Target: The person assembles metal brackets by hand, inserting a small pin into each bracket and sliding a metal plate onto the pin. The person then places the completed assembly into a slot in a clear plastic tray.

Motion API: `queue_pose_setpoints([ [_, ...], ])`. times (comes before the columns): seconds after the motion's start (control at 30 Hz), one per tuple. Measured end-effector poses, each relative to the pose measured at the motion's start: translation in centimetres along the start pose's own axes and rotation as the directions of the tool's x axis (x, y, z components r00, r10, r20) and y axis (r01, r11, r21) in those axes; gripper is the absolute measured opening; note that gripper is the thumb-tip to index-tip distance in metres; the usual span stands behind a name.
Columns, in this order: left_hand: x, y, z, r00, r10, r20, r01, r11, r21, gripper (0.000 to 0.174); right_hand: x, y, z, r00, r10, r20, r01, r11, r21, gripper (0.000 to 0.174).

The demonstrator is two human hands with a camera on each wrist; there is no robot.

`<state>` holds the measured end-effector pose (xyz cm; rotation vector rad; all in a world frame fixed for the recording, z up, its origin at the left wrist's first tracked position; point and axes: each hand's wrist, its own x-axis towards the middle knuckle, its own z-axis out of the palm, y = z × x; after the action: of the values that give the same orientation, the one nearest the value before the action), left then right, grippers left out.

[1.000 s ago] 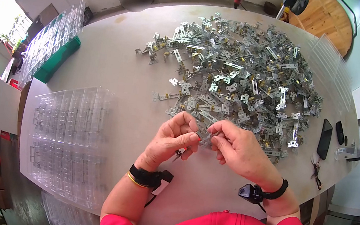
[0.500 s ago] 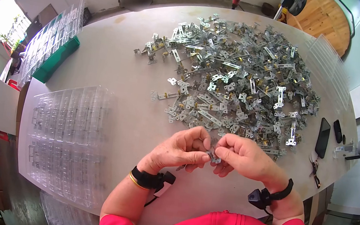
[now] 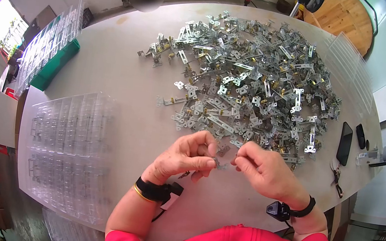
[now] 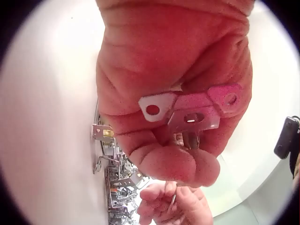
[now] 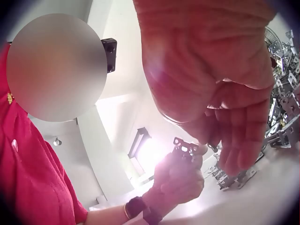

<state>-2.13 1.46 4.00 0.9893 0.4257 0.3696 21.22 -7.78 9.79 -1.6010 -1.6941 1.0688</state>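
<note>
Curled fingers and thumb of the left hand [image 3: 182, 154] [image 4: 173, 61] hold a metal bracket [image 3: 220, 164] [image 4: 197, 104] [image 5: 185, 149]. The left wrist view shows its holed plate against the palm; the fingers hide part of it. Just to the right, apart from it, the right hand [image 3: 267, 171] [image 5: 211, 65] pinches a thin metal piece [image 4: 172, 204] between thumb and fingers; its far end is hidden. Beyond both hands lies a large pile of metal brackets [image 3: 252, 84].
Clear plastic trays [image 3: 71, 128] lie at the left of the table [image 3: 113, 55], with more in a green bin [image 3: 57, 64] behind. On the right are a phone [image 3: 344, 143], pliers [image 3: 336, 181], a small stand [image 3: 376, 157] and a clear ribbed sheet [image 3: 350, 73].
The hands, close together at the bracket half a second ago, have parted. The left hand with the bracket has moved slightly left, the right hand slightly right.
</note>
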Motion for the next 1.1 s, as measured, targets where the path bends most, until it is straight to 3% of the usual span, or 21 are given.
queue_pose_setpoints([
  [0.1, 0.1, 0.0, -0.2, 0.997, 0.059, -0.049, -0.062, 0.995, -0.074, 0.028, 0.1, 0.9, 0.4, 0.989, -0.081, 0.127, 0.097, 0.988, -0.121, 0.009],
  [0.17, 0.0, 0.0, -0.3, 0.995, 0.075, -0.059, -0.080, 0.993, -0.082, 0.027, 0.4, 1.6, 0.7, 0.974, -0.225, 0.019, 0.226, 0.967, -0.118, 0.010],
  [0.27, 0.1, -0.1, -0.4, 0.994, 0.087, -0.060, -0.092, 0.992, -0.087, 0.027, 1.3, 1.3, -0.3, 0.991, -0.108, -0.076, 0.106, 0.994, -0.028, 0.011],
  [0.3, 0.1, -0.2, -0.3, 0.994, 0.087, -0.059, -0.092, 0.992, -0.087, 0.027, 1.7, 1.5, -0.5, 0.991, -0.108, -0.078, 0.106, 0.994, -0.029, 0.011],
  [0.4, 0.2, -0.3, -0.3, 0.987, 0.105, -0.122, -0.116, 0.989, -0.088, 0.028, 3.0, 2.1, -0.7, 0.917, -0.204, -0.344, 0.218, 0.976, 0.001, 0.010],
  [0.57, 0.5, -0.7, -0.2, 0.980, 0.121, -0.160, -0.128, 0.991, -0.032, 0.031, 2.5, 1.6, -0.5, 0.882, -0.310, -0.354, 0.326, 0.945, -0.016, 0.009],
  [0.63, 0.7, -1.1, -0.3, 0.981, 0.127, -0.150, -0.129, 0.992, -0.005, 0.031, 1.8, 0.6, -0.2, 0.993, -0.064, -0.095, 0.084, 0.972, 0.219, 0.010],
  [0.7, 0.7, -1.2, -0.2, 0.979, 0.134, -0.150, -0.132, 0.991, 0.027, 0.032, 1.7, 0.6, 0.5, 0.995, -0.064, -0.075, 0.082, 0.960, 0.267, 0.010],
  [0.77, 0.7, -1.1, 0.2, 0.979, 0.140, -0.149, -0.135, 0.990, 0.042, 0.031, 1.9, 0.8, 0.9, 0.999, 0.012, 0.044, -0.023, 0.967, 0.256, 0.011],
  [0.9, 0.8, -1.1, 0.2, 0.982, 0.126, -0.144, -0.117, 0.990, 0.073, 0.033, 2.0, 0.8, 1.5, 0.997, 0.040, 0.064, -0.057, 0.954, 0.293, 0.011],
  [1.0, 0.9, -1.4, 0.4, 0.975, 0.140, -0.175, -0.119, 0.985, 0.129, 0.034, 2.0, 0.7, 1.6, 0.995, 0.058, 0.075, -0.084, 0.904, 0.420, 0.012],
  [1.07, 1.2, -1.8, 0.7, 0.935, 0.301, -0.187, -0.266, 0.945, 0.189, 0.034, 1.9, 0.4, 1.4, 0.999, 0.021, 0.050, -0.039, 0.927, 0.373, 0.010],
  [1.1, 1.1, -1.8, 0.6, 0.934, 0.303, -0.188, -0.268, 0.944, 0.191, 0.034, 1.9, 0.5, 1.4, 0.999, 0.019, 0.051, -0.036, 0.927, 0.373, 0.010],
])
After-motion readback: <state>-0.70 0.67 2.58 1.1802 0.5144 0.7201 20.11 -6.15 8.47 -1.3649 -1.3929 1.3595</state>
